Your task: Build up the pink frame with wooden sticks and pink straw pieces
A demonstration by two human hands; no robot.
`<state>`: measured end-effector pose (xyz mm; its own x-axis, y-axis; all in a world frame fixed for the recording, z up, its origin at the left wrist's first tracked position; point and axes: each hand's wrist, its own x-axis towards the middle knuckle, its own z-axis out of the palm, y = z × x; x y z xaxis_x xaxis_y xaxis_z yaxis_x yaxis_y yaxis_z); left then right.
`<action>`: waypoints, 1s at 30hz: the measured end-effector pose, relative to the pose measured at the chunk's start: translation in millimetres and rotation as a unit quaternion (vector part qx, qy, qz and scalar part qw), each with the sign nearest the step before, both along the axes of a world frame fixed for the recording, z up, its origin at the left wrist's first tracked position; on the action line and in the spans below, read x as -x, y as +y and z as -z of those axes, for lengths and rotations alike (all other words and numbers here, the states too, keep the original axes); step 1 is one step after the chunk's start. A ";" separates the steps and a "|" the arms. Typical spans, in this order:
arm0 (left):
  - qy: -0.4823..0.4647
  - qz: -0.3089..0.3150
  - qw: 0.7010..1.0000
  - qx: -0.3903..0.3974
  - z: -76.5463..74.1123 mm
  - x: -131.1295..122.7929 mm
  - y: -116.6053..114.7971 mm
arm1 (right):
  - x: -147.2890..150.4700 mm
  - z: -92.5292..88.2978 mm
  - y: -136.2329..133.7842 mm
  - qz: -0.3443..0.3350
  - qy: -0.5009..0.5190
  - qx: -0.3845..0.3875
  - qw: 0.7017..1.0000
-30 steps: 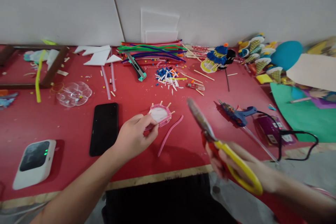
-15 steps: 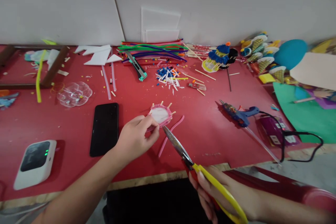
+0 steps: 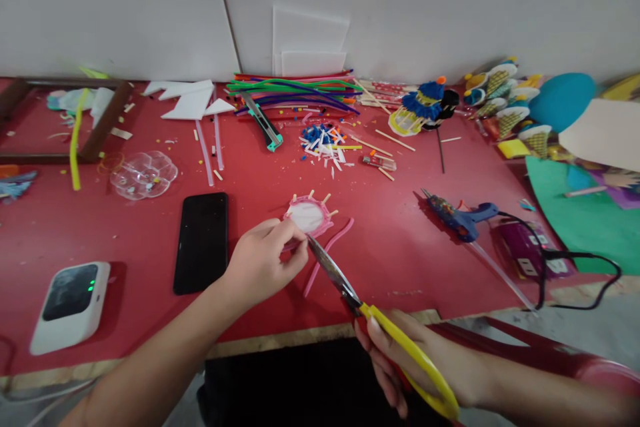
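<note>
A: The bench (image 3: 390, 250) is red, with a pale front edge (image 3: 285, 337) and a gray wall (image 3: 425, 7) behind. What's different from a second ago?

B: The scissors (image 3: 400, 335) were up and off to the right. Now their tips are down by the left hand (image 3: 265, 260), at the near side of the pink ring (image 3: 306, 217).

A: What are the fingers doing?

B: The left thumb and finger are pinched together on the near side of the ring. The right hand (image 3: 445, 353) has its fingers wrapped around the scissors.

A: Where is there room?

B: Lots of red shows between the ring and the glue gun (image 3: 463, 221). The phone (image 3: 201, 243) is near the left hand, and a pink strip (image 3: 341, 233) lies just beside the ring. The right hand is out past the front edge.
</note>
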<state>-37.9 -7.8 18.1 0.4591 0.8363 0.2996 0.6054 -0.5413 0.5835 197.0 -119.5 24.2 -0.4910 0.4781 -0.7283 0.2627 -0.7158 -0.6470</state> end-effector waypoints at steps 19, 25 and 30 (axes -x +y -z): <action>-0.064 -0.015 0.997 -0.033 -8.2 2.1 0.4 | -14.8 22.8 -25.4 0.032 0.033 -0.051 0.998; -0.055 0.002 0.997 -0.047 6.6 -1.4 -2.1 | -38.7 43.6 -26.8 0.144 0.139 -0.101 0.975; 0.022 -0.008 0.997 -0.071 23.3 -9.7 0.2 | -51.5 48.1 -27.7 0.147 0.149 -0.124 0.970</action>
